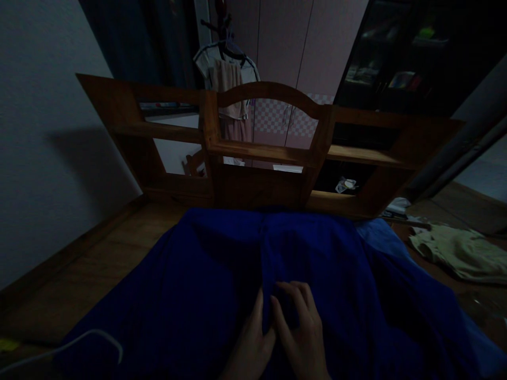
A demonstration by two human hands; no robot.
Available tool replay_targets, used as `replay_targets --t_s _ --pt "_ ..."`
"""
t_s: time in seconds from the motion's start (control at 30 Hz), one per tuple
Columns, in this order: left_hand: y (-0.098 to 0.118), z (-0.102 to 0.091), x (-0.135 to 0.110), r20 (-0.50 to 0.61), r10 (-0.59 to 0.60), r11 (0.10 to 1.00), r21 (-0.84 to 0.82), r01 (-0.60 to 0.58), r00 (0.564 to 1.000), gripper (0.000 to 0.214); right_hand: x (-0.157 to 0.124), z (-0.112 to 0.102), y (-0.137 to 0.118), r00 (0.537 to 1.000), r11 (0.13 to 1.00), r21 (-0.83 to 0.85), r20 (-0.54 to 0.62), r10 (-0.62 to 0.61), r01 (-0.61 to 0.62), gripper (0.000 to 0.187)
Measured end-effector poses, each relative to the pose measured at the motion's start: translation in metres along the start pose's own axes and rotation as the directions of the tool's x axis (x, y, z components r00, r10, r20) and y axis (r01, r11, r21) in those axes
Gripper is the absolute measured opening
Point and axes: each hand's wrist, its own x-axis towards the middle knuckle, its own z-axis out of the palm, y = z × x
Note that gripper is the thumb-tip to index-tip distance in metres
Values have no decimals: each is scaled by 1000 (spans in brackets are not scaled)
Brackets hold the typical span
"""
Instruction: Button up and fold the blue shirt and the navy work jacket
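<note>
A large dark blue cloth (222,274) lies spread over the wooden floor in front of me. Both my hands rest on it at the bottom centre, side by side and touching. My left hand (249,345) lies with its fingers pressed together along a raised fold of the cloth. My right hand (301,330) has its fingers curled and pinching the same fold. The room is dim, so fine detail of the fabric is lost.
A low wooden headboard-like frame with shelves (269,153) stands just beyond the cloth. Clothes on a hanger (227,79) hang behind it. A pale green garment (459,250) lies on the floor at right. A white hanger (99,338) lies at lower left. A white wall (39,148) runs along the left.
</note>
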Motion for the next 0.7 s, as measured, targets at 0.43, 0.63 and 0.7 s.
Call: replay_targets --t_s 0.43,0.63,0.7 --pt "-12 1 8 59 119 993 6 -119 991 64 2 9 15 983 986 167 175 -55 25 34" --pt "15 -6 -2 113 104 994 21 -107 988 64 1 11 20 993 972 221 104 59 -81 32" --pt "23 -14 -4 140 96 994 31 -101 986 58 4 6 25 995 969 224 8 104 -103 30"
